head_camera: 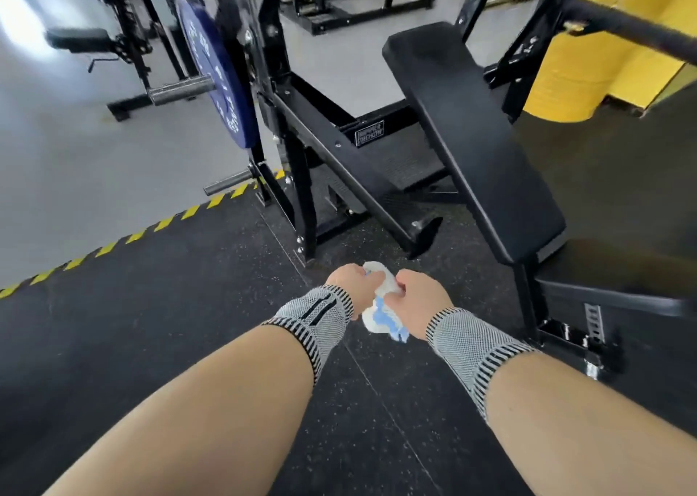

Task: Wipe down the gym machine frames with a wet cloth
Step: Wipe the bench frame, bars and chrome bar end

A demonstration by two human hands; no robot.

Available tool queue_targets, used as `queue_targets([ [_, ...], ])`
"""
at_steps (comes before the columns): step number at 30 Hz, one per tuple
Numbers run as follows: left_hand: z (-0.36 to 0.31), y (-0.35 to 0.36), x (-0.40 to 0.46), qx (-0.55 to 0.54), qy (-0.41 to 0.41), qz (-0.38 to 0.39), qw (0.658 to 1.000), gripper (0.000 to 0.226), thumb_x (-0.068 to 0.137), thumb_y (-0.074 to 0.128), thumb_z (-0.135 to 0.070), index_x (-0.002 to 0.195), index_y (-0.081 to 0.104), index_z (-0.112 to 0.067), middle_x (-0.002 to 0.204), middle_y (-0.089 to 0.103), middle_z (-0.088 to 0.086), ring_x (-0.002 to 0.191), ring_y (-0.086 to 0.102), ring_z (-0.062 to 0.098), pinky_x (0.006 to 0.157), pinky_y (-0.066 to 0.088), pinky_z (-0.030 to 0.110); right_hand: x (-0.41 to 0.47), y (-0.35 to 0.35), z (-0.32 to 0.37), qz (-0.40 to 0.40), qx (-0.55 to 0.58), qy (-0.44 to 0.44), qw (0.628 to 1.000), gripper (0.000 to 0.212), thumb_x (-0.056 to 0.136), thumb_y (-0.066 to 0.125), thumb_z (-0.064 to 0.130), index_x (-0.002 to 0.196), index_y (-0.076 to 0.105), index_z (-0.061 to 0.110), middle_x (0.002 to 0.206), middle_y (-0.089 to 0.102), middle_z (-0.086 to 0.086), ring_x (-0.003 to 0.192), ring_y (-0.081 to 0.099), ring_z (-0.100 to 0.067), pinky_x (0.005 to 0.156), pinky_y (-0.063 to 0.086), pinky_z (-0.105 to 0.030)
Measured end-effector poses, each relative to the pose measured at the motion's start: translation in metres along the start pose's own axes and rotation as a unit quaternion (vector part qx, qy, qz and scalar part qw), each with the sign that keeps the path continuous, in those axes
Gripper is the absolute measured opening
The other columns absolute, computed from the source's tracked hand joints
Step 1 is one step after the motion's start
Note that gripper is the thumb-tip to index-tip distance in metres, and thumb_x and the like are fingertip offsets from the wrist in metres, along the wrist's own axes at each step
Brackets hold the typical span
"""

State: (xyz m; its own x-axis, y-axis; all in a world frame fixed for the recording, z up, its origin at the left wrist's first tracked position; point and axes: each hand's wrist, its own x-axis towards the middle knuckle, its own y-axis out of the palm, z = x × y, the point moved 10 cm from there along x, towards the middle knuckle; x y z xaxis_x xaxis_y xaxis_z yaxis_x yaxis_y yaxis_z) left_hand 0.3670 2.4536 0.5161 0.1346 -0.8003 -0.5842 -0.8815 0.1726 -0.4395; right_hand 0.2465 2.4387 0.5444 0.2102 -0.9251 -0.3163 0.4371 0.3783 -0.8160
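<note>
Both hands meet in front of the body over the rubber floor (pixel 188 325), each gripping one end of the cloth (pixel 379 307). The left hand (pixel 349 282) is curled round the upper, far end and the right hand (pixel 420 299) clenches the middle, so the cloth is bunched into a thick roll between them. That two-ended grip suggests wringing or refolding, probably to get a damp, manageable pad before it goes to metal. The cloth is white with pale blue patches, crumpled, and its loose end hangs just below the right hand. Whether it is wet cannot be told.

The black machine frame (pixel 339 148) stands beyond the hands, well apart from them, its slanted beam running away to the left. The padded bench (pixel 471 137) lies ahead and to the right of the right hand. A blue weight plate (pixel 218 76) sits on a peg far beyond the left hand.
</note>
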Motion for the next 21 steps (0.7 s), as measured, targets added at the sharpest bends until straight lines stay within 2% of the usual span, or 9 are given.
queue_targets([
  [3,-0.044,0.062,-0.013,-0.005,0.007,-0.007,1.0,0.043,0.099,0.043,-0.035,0.117,0.059,0.001,0.116,0.065,0.023,0.108,0.062,0.039,0.092,0.051,0.051,-0.014,-0.033,-0.048,0.017,0.0,-0.024,1.0,0.022,0.092,0.048,0.021,0.072,0.042,0.019,0.074,0.048,0.005,0.079,0.047,-0.02,0.069,0.033,-0.026],
  [5,-0.08,0.088,-0.02,-0.017,0.017,-0.022,0.999,0.042,0.098,0.044,-0.036,0.123,0.056,-0.004,0.118,0.064,0.021,0.107,0.062,0.039,0.091,0.052,0.051,-0.014,-0.061,-0.074,0.021,0.018,-0.037,0.999,0.01,0.092,0.046,0.018,0.089,0.056,0.016,0.091,0.06,-0.002,0.085,0.053,-0.022,0.072,0.038,-0.027],
  [7,-0.117,0.101,-0.02,-0.028,0.031,-0.042,0.998,0.042,0.098,0.044,-0.035,0.131,0.051,-0.01,0.125,0.06,0.018,0.113,0.06,0.036,0.095,0.05,0.048,-0.004,-0.091,-0.092,0.015,0.023,-0.049,0.998,0.018,0.091,0.047,0.014,0.101,0.061,0.013,0.099,0.065,-0.006,0.09,0.058,-0.024,0.074,0.042,-0.028],
  [10,-0.162,0.117,0.006,-0.009,0.05,-0.055,0.997,0.04,0.099,0.044,-0.011,0.139,0.044,-0.006,0.143,0.046,0.014,0.133,0.043,0.029,0.108,0.037,0.036,0.023,-0.133,-0.111,-0.009,0.052,-0.063,0.997,0.024,0.092,0.046,0.011,0.106,0.065,0.014,0.102,0.066,-0.007,0.099,0.06,-0.027,0.081,0.044,-0.029],
  [12,-0.196,0.118,0.023,0.005,0.08,-0.057,0.995,0.04,0.098,0.042,-0.003,0.137,0.044,-0.005,0.143,0.045,0.009,0.133,0.042,0.022,0.106,0.035,0.03,0.048,-0.154,-0.124,-0.015,0.061,-0.065,0.996,0.022,0.091,0.047,0.01,0.095,0.066,0.019,0.098,0.064,-0.006,0.095,0.058,-0.027,0.08,0.044,-0.029],
  [14,-0.216,0.12,0.048,-0.042,0.081,-0.056,0.994,0.035,0.1,0.04,-0.008,0.133,0.05,-0.007,0.132,0.055,0.008,0.122,0.051,0.023,0.097,0.04,0.029,0.076,-0.175,-0.134,-0.031,0.058,-0.067,0.996,0.022,0.088,0.048,0.007,0.077,0.06,0.022,0.088,0.059,-0.005,0.085,0.054,-0.028,0.073,0.042,-0.029],
  [15,-0.228,0.12,0.06,-0.032,0.098,-0.056,0.993,0.032,0.099,0.042,-0.011,0.129,0.055,-0.007,0.117,0.062,0.007,0.11,0.056,0.023,0.089,0.044,0.027,0.092,-0.185,-0.139,-0.039,0.071,-0.067,0.994,0.022,0.087,0.049,0.005,0.075,0.059,0.02,0.086,0.06,-0.006,0.082,0.054,-0.029,0.071,0.042,-0.03],
  [18,-0.258,0.117,0.098,-0.048,0.105,-0.048,0.992,0.019,0.095,0.053,-0.017,0.107,0.067,-0.013,0.072,0.057,-0.008,0.068,0.052,0.012,0.055,0.039,0.017,0.137,-0.217,-0.152,-0.077,0.096,-0.056,0.991,0.018,0.088,0.051,0.008,0.093,0.065,0.02,0.091,0.064,0.001,0.086,0.059,-0.022,0.073,0.044,-0.027],
  [21,-0.289,0.103,0.134,-0.023,0.11,-0.068,0.991,0.018,0.09,0.051,-0.007,0.095,0.067,-0.014,0.064,0.052,-0.008,0.06,0.048,0.011,0.049,0.036,0.017,0.182,-0.247,-0.159,-0.102,0.12,-0.038,0.987,0.009,0.089,0.056,0.015,0.092,0.056,0.024,0.087,0.06,0.007,0.08,0.055,-0.014,0.069,0.037,-0.022],
])
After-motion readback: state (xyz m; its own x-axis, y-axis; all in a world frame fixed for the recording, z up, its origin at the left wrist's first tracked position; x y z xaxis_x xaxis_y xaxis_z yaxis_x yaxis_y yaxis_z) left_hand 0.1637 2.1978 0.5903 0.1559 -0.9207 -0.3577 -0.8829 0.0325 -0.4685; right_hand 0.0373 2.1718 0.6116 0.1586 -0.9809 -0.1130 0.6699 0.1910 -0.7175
